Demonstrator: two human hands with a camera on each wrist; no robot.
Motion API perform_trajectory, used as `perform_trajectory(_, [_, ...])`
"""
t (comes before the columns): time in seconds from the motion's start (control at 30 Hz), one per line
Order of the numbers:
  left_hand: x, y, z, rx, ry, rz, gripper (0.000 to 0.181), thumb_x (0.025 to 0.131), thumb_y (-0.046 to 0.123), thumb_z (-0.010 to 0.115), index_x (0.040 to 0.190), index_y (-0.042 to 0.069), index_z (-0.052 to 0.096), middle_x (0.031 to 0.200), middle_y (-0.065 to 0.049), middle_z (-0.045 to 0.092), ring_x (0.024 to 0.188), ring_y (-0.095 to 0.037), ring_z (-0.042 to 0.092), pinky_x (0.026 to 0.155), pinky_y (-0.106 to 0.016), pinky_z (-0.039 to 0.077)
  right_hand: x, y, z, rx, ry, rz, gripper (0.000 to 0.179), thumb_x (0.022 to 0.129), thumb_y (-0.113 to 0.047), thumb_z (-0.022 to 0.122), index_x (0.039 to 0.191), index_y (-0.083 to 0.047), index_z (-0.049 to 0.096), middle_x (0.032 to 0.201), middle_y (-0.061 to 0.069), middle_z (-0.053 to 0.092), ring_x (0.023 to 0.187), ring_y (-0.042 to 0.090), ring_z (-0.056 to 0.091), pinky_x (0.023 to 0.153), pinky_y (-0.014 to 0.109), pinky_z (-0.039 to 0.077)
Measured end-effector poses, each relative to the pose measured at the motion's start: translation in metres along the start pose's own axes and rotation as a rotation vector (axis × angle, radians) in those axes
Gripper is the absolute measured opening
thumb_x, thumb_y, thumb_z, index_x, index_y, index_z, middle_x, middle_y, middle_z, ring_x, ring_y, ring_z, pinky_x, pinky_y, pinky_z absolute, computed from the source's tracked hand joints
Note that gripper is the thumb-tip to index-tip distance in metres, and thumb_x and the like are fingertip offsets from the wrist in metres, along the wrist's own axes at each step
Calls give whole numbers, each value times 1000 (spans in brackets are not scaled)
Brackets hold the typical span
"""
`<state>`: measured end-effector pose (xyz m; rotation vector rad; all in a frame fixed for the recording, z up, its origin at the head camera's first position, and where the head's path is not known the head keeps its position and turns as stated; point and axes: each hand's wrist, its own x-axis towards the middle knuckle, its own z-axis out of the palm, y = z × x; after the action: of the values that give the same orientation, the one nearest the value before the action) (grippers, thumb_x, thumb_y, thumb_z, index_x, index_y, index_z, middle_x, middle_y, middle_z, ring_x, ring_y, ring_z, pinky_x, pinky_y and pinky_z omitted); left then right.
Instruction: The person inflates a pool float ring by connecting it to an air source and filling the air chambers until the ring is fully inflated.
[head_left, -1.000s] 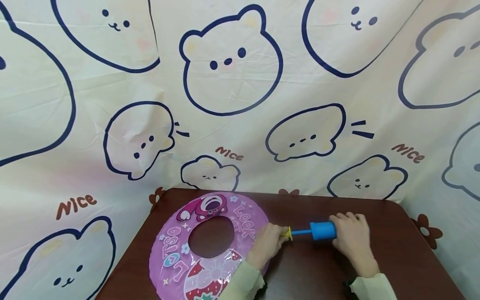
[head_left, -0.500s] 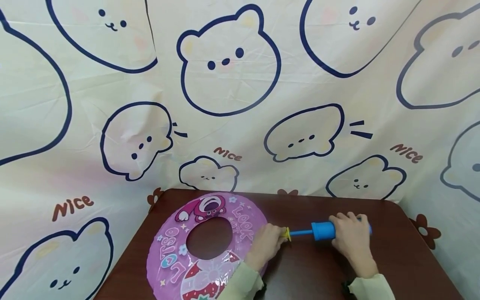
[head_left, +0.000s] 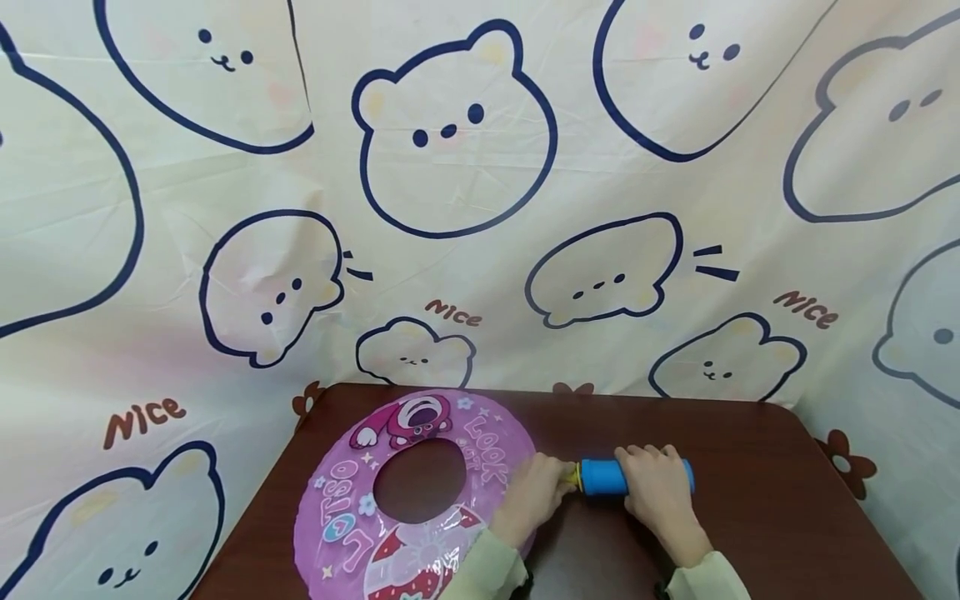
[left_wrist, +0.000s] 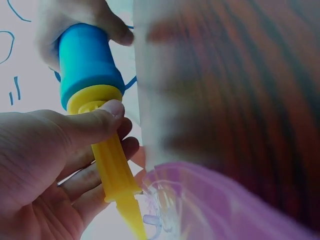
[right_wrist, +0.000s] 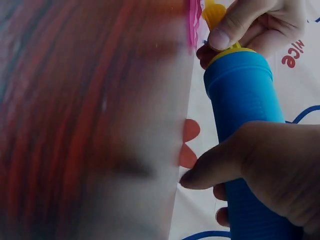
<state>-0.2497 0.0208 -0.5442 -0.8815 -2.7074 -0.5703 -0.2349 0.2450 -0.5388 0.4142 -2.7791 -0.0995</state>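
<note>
A blue hand pump [head_left: 602, 477] lies level above the table, its barrel now right up against its yellow end. My right hand [head_left: 660, 496] grips the barrel, fingers wrapped round it. At the yellow nozzle [left_wrist: 114, 167], my left hand [head_left: 534, 492] pinches just below the collar, thumb on top and fingers beneath. The purple inflatable swim ring [head_left: 322, 500], printed with a pink bear and strawberries, lies under my left forearm. In the left wrist view the nozzle tip points down beside the ring's clear valve [left_wrist: 152, 219]; the tip's end runs out of frame.
The dark brown table [head_left: 600, 550] carries the ring on its left half. A pale cloth [head_left: 465, 275] with bear outlines hangs behind and around the table.
My right hand has moved left with the barrel, and the blue rod that showed earlier has gone into it. My left hand has stayed at the nozzle.
</note>
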Motion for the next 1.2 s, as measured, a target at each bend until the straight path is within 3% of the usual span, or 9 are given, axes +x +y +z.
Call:
perform_trajectory(0.23, [0, -6, 0, -74, 17, 1, 8, 94, 19, 83, 88, 19, 77, 77, 7, 72, 64, -2, 53, 62, -15, 47, -4, 29, -3, 26, 52, 63, 50, 62, -18, 94, 109, -12, 78, 101, 7, 78, 89, 32, 70, 83, 56, 51])
perform_trajectory(0.4, [1, -11, -2, -87, 31, -7, 11, 93, 17, 83, 86, 18, 76, 76, 7, 72, 64, -2, 53, 63, -16, 48, -13, 59, -15, 45, 84, 150, 52, 61, -14, 95, 110, -7, 77, 103, 14, 77, 96, 39, 66, 89, 62, 47])
perform_trajectory(0.53, [2, -9, -2, -78, 33, -9, 10, 95, 20, 82, 86, 19, 76, 76, 7, 71, 63, -2, 52, 62, -16, 47, -16, 71, -23, 43, 86, 185, 56, 60, -13, 97, 111, -3, 76, 105, 18, 76, 98, 41, 65, 93, 65, 46])
perform_trajectory(0.67, [3, -7, -2, -59, 29, -16, 11, 96, 23, 81, 86, 20, 75, 77, 7, 71, 62, -3, 51, 61, -16, 46, -13, 64, -22, 16, 93, 147, 57, 60, -17, 97, 111, -4, 76, 104, 17, 76, 96, 41, 67, 90, 64, 47])
perform_trajectory(0.9, [2, -5, -2, -76, 23, -19, 11, 96, 22, 81, 86, 20, 76, 77, 8, 72, 63, -1, 52, 62, -15, 47, -3, 33, -6, -39, 153, 54, 51, 59, -18, 95, 105, -7, 76, 100, 12, 76, 91, 36, 67, 82, 59, 50])
perform_trajectory(1.2, [3, 0, 3, -29, 28, 10, 9, 93, 23, 84, 87, 21, 78, 76, 8, 72, 61, -3, 51, 59, -16, 43, -1, 2, -1, -37, 67, 25, 49, 66, -20, 93, 110, -9, 74, 104, 10, 76, 93, 35, 67, 83, 58, 53])
